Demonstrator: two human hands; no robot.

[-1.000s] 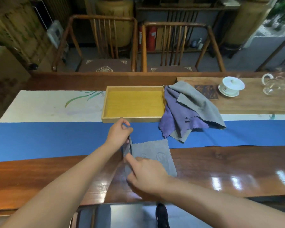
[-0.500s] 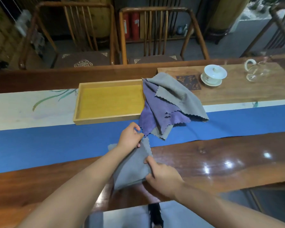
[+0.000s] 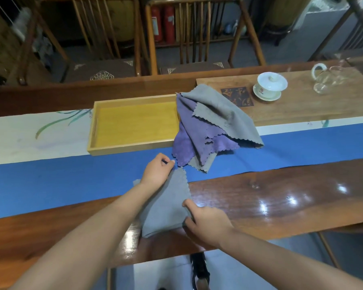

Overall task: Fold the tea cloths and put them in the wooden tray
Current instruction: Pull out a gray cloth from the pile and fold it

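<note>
While your left hand (image 3: pixel 158 172) pinches the grey cloth (image 3: pixel 166 204) at its far corner & right hand (image 3: pixel 205 223) pinches the near edge, align edges, then press flat w/ straight fingers.

Two bare forearms, no sleeves, dark shoe (image 3: pixel 200 271) below

Dim room; overhead glare on table (image 3: pixel 281 197); wide-angle edge distortion.
</note>
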